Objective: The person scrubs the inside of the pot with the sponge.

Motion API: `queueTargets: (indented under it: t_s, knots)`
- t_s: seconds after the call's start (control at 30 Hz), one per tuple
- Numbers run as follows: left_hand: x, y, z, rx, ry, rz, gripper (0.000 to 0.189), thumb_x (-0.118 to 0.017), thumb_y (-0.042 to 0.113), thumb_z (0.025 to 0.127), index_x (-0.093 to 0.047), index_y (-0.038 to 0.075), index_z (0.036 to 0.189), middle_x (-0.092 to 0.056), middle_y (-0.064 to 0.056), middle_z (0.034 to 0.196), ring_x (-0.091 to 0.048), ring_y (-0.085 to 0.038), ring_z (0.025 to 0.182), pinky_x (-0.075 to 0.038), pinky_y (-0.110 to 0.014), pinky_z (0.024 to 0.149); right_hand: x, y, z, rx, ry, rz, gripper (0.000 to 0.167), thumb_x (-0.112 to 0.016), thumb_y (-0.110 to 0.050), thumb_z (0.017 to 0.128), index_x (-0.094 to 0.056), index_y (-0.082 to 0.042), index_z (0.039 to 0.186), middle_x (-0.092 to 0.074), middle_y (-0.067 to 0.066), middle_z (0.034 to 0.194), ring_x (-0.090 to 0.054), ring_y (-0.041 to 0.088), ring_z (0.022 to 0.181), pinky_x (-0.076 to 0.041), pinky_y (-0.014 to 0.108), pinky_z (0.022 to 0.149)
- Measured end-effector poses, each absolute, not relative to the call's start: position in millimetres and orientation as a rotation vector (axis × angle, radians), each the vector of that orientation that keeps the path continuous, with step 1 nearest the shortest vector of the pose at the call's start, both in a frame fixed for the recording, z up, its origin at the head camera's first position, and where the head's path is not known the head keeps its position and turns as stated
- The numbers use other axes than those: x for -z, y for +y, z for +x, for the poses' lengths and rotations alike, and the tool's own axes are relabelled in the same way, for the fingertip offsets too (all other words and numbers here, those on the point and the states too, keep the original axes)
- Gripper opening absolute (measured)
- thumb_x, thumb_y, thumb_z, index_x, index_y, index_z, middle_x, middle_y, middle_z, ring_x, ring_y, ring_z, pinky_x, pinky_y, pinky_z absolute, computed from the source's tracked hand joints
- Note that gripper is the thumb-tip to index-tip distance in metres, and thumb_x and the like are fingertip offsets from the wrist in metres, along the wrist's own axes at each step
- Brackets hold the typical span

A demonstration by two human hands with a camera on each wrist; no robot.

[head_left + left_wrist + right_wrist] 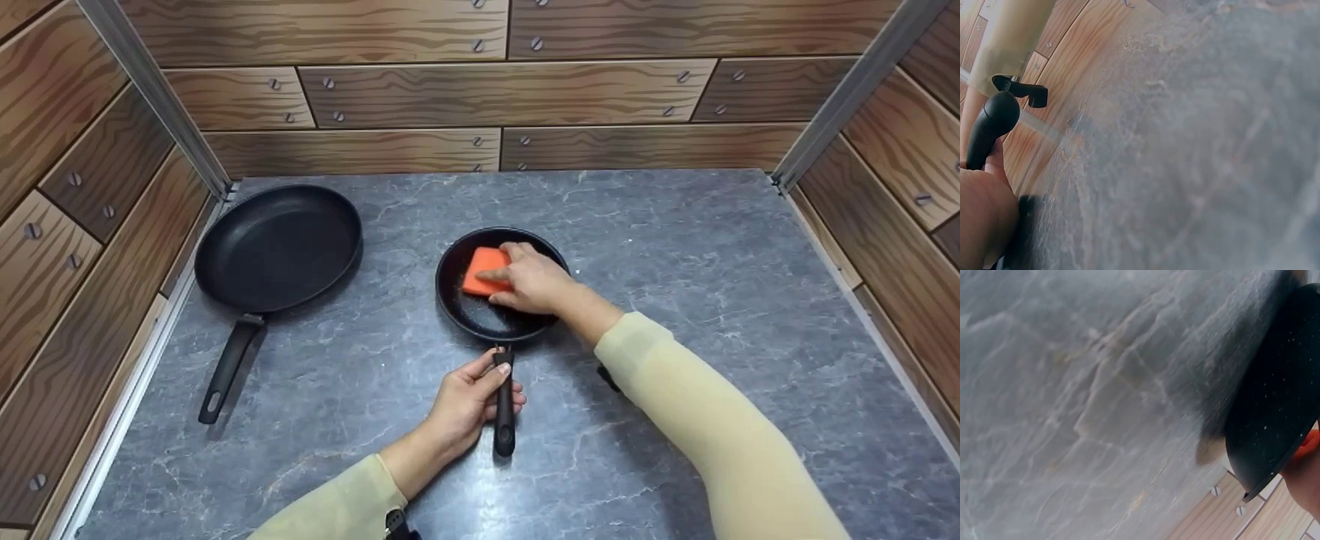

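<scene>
In the head view a small black frying pan (480, 321) sits mid-table, its inside speckled with pale specks. My left hand (461, 405) grips its black handle (505, 431) near the pan end, thumb on top. Inside the pan my right hand (536, 281) holds an orange sponge (484, 262) against the bottom, fingers spread over it. The left wrist view shows the handle's end (1000, 115) rising beyond my left hand (985, 219). From the right wrist, the pan's outer side (1275, 399) hides most of the sponge (1309, 443) and part of my right hand (1304, 486).
A larger black frying pan (281, 247) lies at the left back, its handle (225, 375) pointing towards me. The grey marbled tabletop (675, 247) is bounded by wood-patterned walls (495, 94) at the back and both sides.
</scene>
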State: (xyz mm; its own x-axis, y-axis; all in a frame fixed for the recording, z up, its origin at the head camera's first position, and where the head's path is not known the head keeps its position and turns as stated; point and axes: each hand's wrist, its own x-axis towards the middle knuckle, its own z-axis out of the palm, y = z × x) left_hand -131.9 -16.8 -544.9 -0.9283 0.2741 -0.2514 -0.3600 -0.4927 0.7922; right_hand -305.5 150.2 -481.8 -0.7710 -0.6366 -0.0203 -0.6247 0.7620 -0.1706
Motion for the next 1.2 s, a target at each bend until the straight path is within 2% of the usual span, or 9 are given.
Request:
queueTargets:
  t_s: [0.5,1.2]
  knots:
    - [544,-17,-132,-2.433,1.339,-0.132,0.06,-0.065,0.006,0.105,-0.041,-0.005,0.159,-0.073,-0.014,0.08,-0.075,-0.02,0.067,-0.067,-0.036,0.07,483,168,-307,0.231,2.856,-0.988,0.057,-0.074,-0.042,0.1,-0.06,-0.028,0.153,-0.038,0.036,0.159,-0.039,0.05,0.147,-0.04,0.062,0.118]
    - [545,-16,-132,-2.429,1.337,-0.136,0.056,-0.065,0.006,0.105,-0.046,-0.006,0.155,-0.073,-0.014,0.08,-0.075,-0.02,0.07,-0.067,-0.036,0.071,479,178,-302,0.07,2.871,-0.992,0.064,-0.074,-0.049,0.099,-0.057,-0.026,0.156,-0.043,0.04,0.154,-0.046,0.054,0.141,-0.041,0.06,0.119]
